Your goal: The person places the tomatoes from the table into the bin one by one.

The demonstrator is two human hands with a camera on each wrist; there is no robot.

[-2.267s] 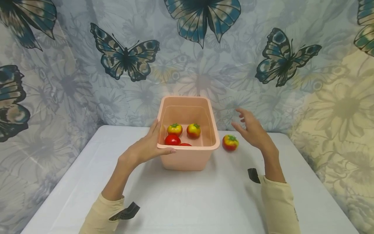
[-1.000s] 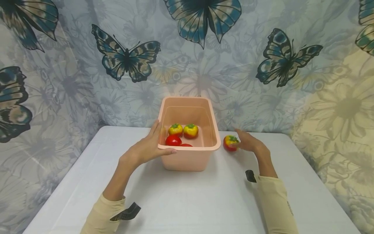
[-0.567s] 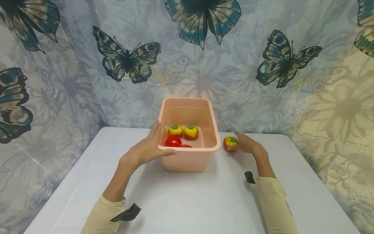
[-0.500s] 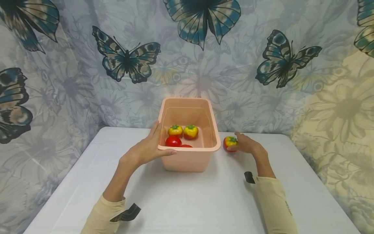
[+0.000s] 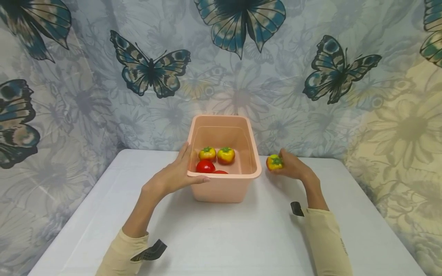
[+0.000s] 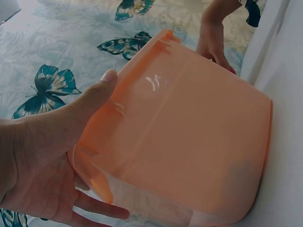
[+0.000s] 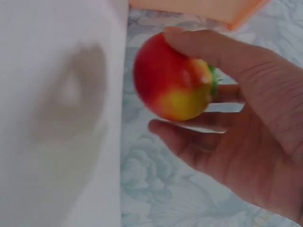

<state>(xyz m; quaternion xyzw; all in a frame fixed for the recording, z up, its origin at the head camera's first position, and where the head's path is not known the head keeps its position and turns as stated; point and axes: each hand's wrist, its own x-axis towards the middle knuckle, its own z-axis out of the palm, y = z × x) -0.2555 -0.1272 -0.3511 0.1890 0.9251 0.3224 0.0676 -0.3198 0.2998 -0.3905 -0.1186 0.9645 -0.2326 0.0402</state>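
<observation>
A peach-coloured plastic bin [image 5: 221, 189] stands on the table. My left hand [image 5: 170, 172] holds its near left corner, thumb along the front under the rim and fingers along the left side; the left wrist view shows the thumb on the bin's outer wall. To the right of the bin, my right hand [image 5: 293, 165] grips a red-and-yellow persimmon-like fruit [image 7: 173, 78] with a green leafy top. In the right wrist view the thumb lies over the fruit and the fingers are beneath, with the fruit raised off the table, its shadow on the white surface.
Inside the bin are two similar red-and-yellow fruits [image 5: 226, 156] and a shiny red tomato [image 5: 205, 166], with another red one partly hidden by the front wall. A butterfly-printed cloth [image 5: 238, 92] hangs behind the white table [image 5: 221, 237].
The right hand has come down to the fruit right of the bin, closed round it and lifted it slightly, tilting it. The left hand has stayed on the bin.
</observation>
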